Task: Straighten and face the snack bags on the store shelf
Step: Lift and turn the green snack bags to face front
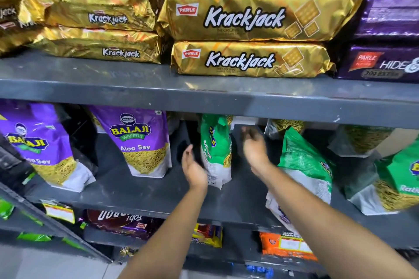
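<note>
Two bare forearms reach up from the bottom of the frame toward the grey metal middle shelf [145, 190] of a store rack. The left hand [192, 169] is open, palm turned inward, its fingers [187, 153] spread and loosely curled beside the left edge of a narrow green-and-white Balaji snack bag [216, 149]; whether it touches the bag cannot be told. The right hand [255, 149] is open too, blurred, its fingers [248, 135] loose just right of that bag and holding nothing. The bag stands upright on the middle shelf between the two hands, turned edge-on so its side faces out. Right of the right forearm, a second green-and-white snack bag [306, 165] leans forward, tilted, its back panel showing. A third green bag [399, 179] stands at the far right edge. To the left, a purple Balaji Aloo Sev bag [140, 142] stands upright facing out, well apart from the hands, and another purple Balaji bag [38, 145] leans at the left edge. Behind the green bags, clear packets of yellow sev [362, 140] sit deeper in the shelf. Above, on the grey upper shelf [113, 81], gold foil Krackjack biscuit packs [249, 59] lie stacked flat, with purple Hide & Seek packs [383, 63] beside them on the right.
</note>
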{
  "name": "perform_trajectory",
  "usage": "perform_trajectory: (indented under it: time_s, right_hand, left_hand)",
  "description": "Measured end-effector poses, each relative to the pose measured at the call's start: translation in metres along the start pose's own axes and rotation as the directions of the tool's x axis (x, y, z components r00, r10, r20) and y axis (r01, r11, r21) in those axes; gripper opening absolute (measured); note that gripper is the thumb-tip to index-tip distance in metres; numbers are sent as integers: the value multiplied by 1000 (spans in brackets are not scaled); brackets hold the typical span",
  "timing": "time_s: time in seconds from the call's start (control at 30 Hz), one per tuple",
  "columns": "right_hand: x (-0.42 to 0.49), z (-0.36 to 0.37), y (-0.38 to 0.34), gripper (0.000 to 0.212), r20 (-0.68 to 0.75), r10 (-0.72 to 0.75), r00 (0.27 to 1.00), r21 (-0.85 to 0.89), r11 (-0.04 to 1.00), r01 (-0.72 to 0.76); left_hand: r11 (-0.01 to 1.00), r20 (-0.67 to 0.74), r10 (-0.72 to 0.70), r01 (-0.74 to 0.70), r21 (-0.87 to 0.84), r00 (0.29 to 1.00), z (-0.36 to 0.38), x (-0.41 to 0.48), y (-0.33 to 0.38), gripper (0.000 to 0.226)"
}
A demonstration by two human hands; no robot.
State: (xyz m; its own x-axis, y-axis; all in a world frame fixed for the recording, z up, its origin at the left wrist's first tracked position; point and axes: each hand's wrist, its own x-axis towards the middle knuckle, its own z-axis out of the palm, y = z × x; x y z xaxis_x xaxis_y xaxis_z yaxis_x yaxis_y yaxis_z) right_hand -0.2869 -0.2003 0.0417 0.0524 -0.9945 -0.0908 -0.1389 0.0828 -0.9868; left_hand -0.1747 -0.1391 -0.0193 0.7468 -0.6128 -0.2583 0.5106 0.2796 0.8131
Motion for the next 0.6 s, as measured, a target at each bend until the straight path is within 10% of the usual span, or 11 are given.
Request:
perform_trajectory:
  time_s: [0.13, 0.4, 0.6]
  right_hand:
    - [38, 4, -40, 19, 164, 20, 986, 189, 981, -51]
    - [26, 32, -42, 29, 356, 63, 933, 215, 965, -147]
    - [5, 25, -35, 35, 293, 12, 956, 263, 960, -93]
  left_hand:
    - [878, 57, 238, -240, 414, 969, -31, -52, -30, 65]
    - [719, 346, 81, -295, 629, 935, -21, -33, -36, 140]
    - [754, 357, 13, -244, 609, 934, -25, 0, -15, 113]
